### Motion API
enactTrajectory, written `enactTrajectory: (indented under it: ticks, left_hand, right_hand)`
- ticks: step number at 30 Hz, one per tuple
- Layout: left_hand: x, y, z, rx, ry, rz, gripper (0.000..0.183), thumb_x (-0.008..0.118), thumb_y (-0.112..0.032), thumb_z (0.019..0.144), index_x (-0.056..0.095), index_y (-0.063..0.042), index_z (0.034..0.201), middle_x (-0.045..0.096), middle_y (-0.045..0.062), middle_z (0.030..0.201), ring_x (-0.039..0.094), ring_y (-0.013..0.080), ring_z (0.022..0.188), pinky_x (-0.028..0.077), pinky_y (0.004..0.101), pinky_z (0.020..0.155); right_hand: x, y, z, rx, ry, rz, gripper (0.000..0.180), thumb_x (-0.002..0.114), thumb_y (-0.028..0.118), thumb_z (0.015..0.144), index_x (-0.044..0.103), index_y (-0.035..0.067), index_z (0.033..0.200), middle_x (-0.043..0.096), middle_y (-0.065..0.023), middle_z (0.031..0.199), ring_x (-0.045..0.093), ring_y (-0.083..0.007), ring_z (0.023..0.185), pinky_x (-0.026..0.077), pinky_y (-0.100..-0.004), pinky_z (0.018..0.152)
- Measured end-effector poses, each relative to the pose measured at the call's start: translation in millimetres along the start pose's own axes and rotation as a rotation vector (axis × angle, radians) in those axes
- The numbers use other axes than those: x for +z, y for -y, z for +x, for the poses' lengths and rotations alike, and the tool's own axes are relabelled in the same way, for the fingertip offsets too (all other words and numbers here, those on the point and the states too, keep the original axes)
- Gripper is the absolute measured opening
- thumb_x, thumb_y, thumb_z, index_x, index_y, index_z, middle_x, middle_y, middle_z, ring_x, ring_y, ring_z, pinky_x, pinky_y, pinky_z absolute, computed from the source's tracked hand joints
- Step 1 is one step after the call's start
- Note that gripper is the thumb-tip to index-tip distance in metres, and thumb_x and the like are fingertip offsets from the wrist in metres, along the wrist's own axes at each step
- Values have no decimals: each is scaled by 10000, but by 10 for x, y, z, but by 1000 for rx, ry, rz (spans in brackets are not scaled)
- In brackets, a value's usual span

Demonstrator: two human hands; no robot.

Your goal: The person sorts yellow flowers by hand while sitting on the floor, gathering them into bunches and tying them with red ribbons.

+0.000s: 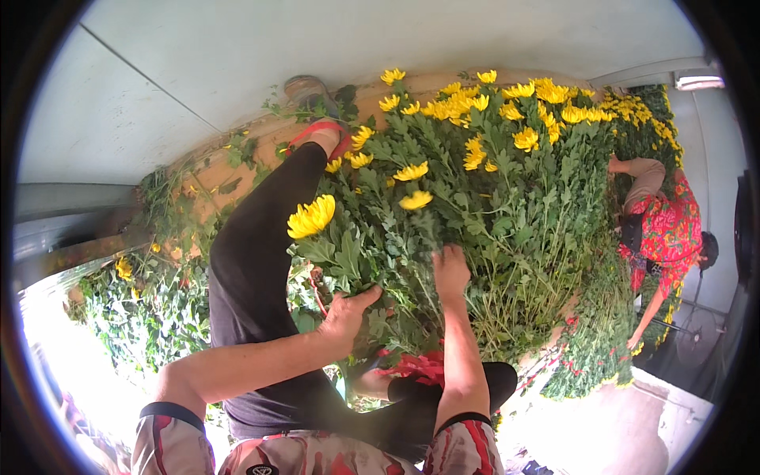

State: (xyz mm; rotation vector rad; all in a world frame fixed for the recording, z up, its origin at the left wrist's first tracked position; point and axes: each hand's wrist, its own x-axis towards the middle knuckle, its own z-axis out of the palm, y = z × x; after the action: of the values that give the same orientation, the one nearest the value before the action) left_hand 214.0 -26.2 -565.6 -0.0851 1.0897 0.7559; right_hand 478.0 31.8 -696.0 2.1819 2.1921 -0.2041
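My left hand (350, 317) is closed around the leafy stem of a yellow chrysanthemum (312, 217), whose open bloom points up and to the left. My right hand (452, 272) reaches forward into the flower pile, at the stem of another yellow chrysanthemum (416, 200) that is blurred by motion; its fingers are curled and partly hidden by leaves. Before me lies a large heap of cut chrysanthemums (522, 208), blooms toward the wall and stems toward me. Red strips (418, 366) lie by my bent leg.
A co-worker in a red floral top (668, 219) bends over more flowers at the right. A pale wall (368, 35) rises beyond the heap. Loose leaves and stems (178, 297) lie at the left. A fan (699, 335) stands at the far right.
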Motion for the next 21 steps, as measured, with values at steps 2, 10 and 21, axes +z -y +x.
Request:
enactTrajectory:
  ticks: [2,10,21]
  left_hand:
    - [26,61,45,27,20,44,246,615,-267,902,631,-54,1023,694,89,909,662,197,780,528,331,729]
    - [-136,509,623,835,240,1312,521,521,39,713,606,-93,1209,631,148,1124,588,301,1029,419,384,1019]
    - [-268,190,682,989,-121,1258,437,619,-66,782,601,-40,1218,655,92,1146,594,240,1088,349,379,1027]
  right_hand:
    - [-222,6,-16,-95,-175,73,303,637,284,899,627,23,1052,615,-129,1115,617,-301,963,536,-396,726]
    - [-1057,814,-306,-70,37,590,246,589,238,930,665,56,1077,668,-158,892,657,-304,704,541,-384,621]
    - [-40,504,443,102,3,-49,343,581,287,934,600,-6,1112,617,-185,1076,575,-371,1027,508,-493,801]
